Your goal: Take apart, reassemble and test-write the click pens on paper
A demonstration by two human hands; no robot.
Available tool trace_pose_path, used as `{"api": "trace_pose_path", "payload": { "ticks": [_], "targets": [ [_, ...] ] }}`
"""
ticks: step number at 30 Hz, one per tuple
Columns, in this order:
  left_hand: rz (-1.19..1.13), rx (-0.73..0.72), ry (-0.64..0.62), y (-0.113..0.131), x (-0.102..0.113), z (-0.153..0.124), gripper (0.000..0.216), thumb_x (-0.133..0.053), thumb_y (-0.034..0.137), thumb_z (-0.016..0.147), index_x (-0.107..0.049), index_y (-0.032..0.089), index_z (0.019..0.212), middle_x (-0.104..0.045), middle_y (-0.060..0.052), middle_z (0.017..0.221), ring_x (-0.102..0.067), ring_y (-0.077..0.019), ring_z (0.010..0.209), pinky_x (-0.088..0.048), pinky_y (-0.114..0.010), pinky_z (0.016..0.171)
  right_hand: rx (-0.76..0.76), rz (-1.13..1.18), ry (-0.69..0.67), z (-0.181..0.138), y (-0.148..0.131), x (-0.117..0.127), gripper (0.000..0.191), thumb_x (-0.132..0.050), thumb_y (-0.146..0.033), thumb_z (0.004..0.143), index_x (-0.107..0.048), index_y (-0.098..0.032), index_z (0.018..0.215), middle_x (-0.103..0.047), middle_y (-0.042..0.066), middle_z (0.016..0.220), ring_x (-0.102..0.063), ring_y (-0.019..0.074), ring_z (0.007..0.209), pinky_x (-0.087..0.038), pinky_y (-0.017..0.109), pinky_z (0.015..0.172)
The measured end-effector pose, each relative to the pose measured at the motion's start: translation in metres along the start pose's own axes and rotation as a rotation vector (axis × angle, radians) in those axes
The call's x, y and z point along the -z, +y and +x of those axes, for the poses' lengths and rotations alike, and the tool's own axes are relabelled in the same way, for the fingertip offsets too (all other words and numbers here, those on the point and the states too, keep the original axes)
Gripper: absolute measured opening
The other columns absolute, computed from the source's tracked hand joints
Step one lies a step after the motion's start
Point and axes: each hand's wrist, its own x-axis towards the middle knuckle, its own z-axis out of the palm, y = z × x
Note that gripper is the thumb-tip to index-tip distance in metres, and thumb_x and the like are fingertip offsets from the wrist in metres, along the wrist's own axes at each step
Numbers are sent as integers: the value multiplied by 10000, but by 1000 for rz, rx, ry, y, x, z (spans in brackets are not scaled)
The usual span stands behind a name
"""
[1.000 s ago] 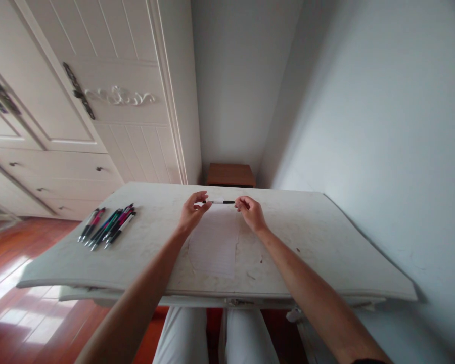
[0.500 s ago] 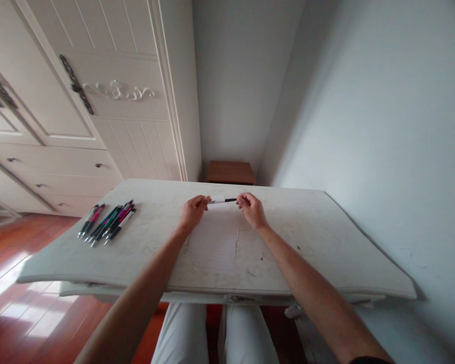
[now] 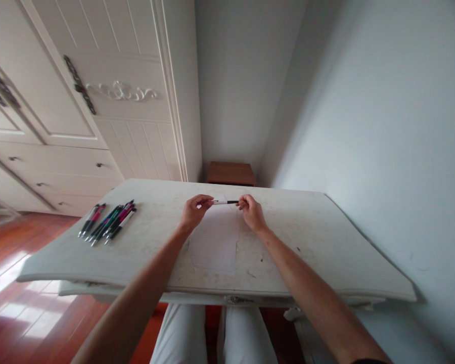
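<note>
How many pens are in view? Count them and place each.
7, roughly: one pen held between left hand and right hand; about six in a bunch on the table, left side. Overlap may hide more.

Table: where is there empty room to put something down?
The biggest bare patch is the right side of the table, between the right hand and the right edge. A smaller one lies between the row of pens and the sheet of paper. The middle is crowded: the left hand and right hand hold a pen over the paper.

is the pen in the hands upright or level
Level: the pen runs sideways between the left hand and right hand, each pinching one end, above the paper.
</note>
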Motion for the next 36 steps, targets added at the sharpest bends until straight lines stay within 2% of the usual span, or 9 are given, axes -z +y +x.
{"api": "trace_pose_path", "payload": {
  "ticks": [4, 13, 24, 36],
  "targets": [
    [-2, 10, -10, 0, 0, 0, 259, -694, 423, 735, -741, 180, 810, -750, -59, 836, -670, -191, 772, -536, -310, 760, 18, -17, -19, 0, 3, -2, 145, -429, -355, 894, -460, -241, 810, -657, 35, 751, -635, 190, 716, -450, 295, 685],
    [29, 4, -7, -1, 2, -1, 237, -689, 398, 751, -754, 177, 809, -751, -65, 830, -680, -201, 775, -542, -324, 765, 41, -115, -30, -2, -2, 1, 118, -411, -292, 906, -460, -244, 810, -631, 19, 746, -610, 186, 735, -427, 284, 697],
    [16, 64, 7, 0, -1, -2, 213, -674, 361, 725, -748, 168, 777, -748, -48, 782, -662, -185, 722, -534, -292, 707, 125, -269, -5, -2, 1, 0, 147, -416, -210, 889, -464, -229, 751, -552, 20, 763, -504, 179, 738, -367, 276, 687],
    [47, 84, -26, -3, -1, -2, 247, -652, 389, 740, -745, 161, 751, -720, -45, 704, -652, -183, 687, -518, -280, 675, 100, -329, -31, -1, 10, -2, 169, -422, -182, 906, -521, -232, 777, -568, 45, 850, -536, 198, 829, -417, 290, 733]
  ]
}}
